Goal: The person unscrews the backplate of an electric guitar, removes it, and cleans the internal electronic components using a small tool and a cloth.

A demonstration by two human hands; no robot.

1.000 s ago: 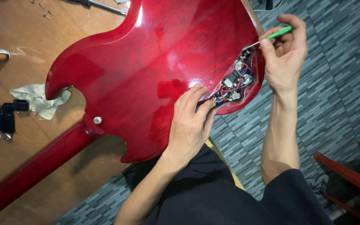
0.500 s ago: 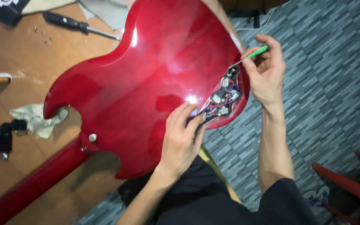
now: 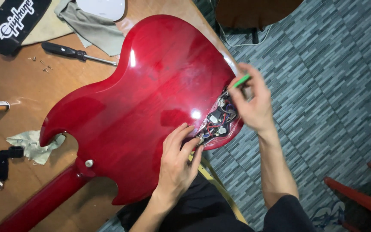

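while the right hand point(image 3: 254, 105) pinches it, the green tool point(image 3: 241, 80) slants lower-left.

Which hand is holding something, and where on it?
The right hand pinches a thin green-handled tool near its handle end, over the open wiring cavity. The left hand holds nothing; it rests flat on the red guitar body.
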